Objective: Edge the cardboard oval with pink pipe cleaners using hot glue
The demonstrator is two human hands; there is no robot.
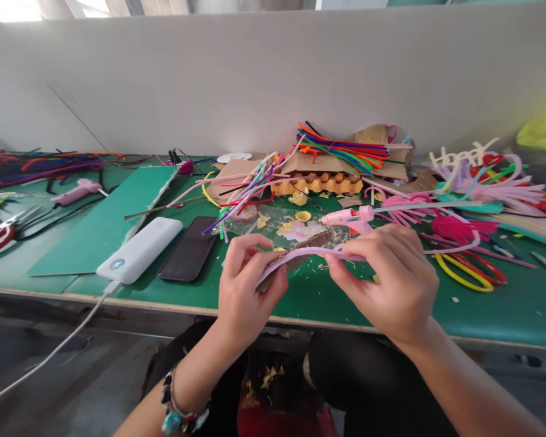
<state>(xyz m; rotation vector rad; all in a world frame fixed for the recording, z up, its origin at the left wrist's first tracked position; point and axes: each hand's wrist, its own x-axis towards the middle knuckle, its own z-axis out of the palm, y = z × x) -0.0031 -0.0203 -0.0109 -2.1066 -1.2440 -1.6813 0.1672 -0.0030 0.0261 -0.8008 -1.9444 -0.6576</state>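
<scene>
white power bank [139,249] beside black phone [190,249]; pink glue gun [349,216] behind.

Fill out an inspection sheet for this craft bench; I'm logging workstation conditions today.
Surface: green table, littered with yellow scraps.
Job's things: cardboard strip with pink pipe cleaner along it, held by both hands.
Clutter: pipe cleaner bundle, egg carton, pink glue gun, phone, power bank.
Hands: left hand and right hand pinch the strip.
Cables: white cable from the power bank.
Surroundings: grey wall.
</scene>
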